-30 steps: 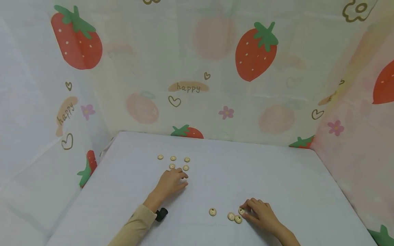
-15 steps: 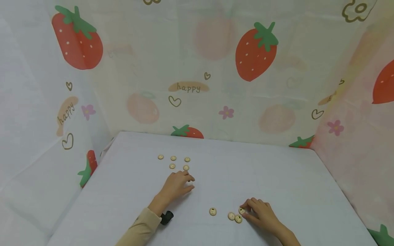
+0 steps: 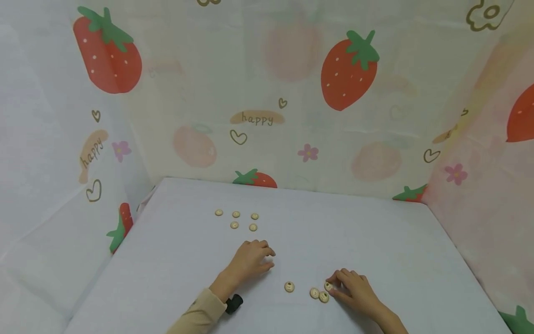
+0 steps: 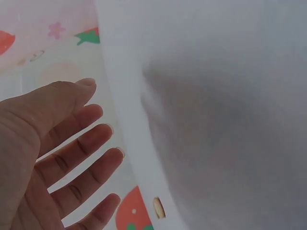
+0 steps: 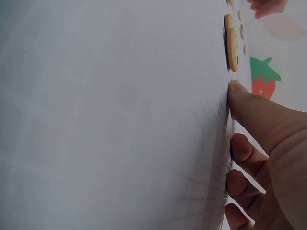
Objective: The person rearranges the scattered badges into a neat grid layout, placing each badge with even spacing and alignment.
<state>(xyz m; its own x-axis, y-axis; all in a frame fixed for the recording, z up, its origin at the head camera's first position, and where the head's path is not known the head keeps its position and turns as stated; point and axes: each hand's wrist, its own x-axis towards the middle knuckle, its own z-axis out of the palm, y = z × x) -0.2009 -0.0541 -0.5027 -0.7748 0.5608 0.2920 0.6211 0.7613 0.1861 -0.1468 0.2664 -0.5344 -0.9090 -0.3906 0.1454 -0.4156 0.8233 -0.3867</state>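
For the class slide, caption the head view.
Right hand pinches one pale disc; empty left hand hovers in front of five more discs.

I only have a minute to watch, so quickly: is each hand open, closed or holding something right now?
Left hand: open, holding nothing.
Right hand: closed, pinching a round beige disc.

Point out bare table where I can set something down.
Widest: white table beyond the right hand, right of the five far wooden discs. Another patch: left of the beige sleeve. Crowded: the four near wooden discs by the right hand.
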